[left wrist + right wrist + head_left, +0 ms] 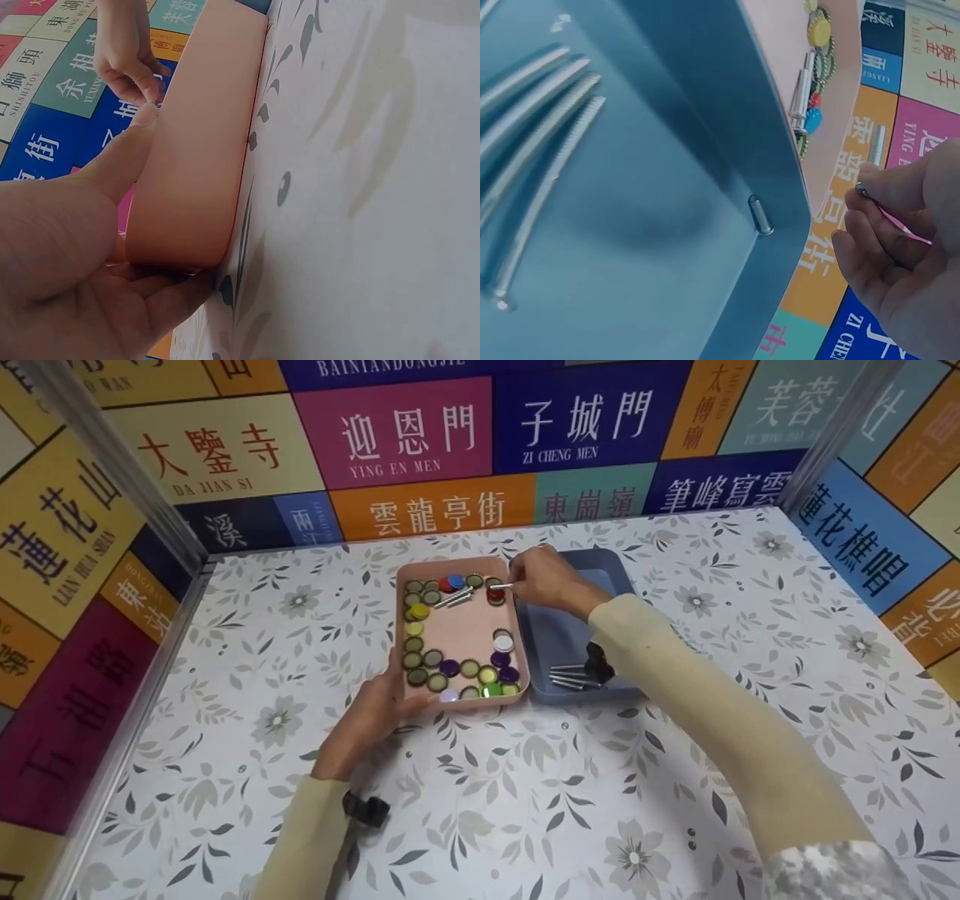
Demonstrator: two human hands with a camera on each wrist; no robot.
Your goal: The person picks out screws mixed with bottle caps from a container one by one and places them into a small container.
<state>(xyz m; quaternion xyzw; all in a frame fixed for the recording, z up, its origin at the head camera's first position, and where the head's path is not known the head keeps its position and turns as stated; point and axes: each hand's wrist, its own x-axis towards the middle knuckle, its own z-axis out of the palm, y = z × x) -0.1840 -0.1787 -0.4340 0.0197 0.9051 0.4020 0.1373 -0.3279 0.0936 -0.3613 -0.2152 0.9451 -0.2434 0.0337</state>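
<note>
My right hand (547,577) pinches a silver screw (877,142) between thumb and fingers, above the right rim of the pink tray (454,634). The screw's threaded end points away from the fingertips. At the tray's near left corner, my left hand (371,709) grips the wall, thumb up at the rim. Inside lie bottle caps (470,668) along the sides and several silver screws (455,597) near the back. Touching or close beside it stands a blue-grey tray (555,634), where several long screws (574,676) lie at the near end.
A white tablecloth (480,817) with leaf and flower print covers the table. Behind the trays rises a panel of coloured blocks with lettering (420,502), and similar panels flank both sides. Black wrist cameras (367,808) sit on the forearms.
</note>
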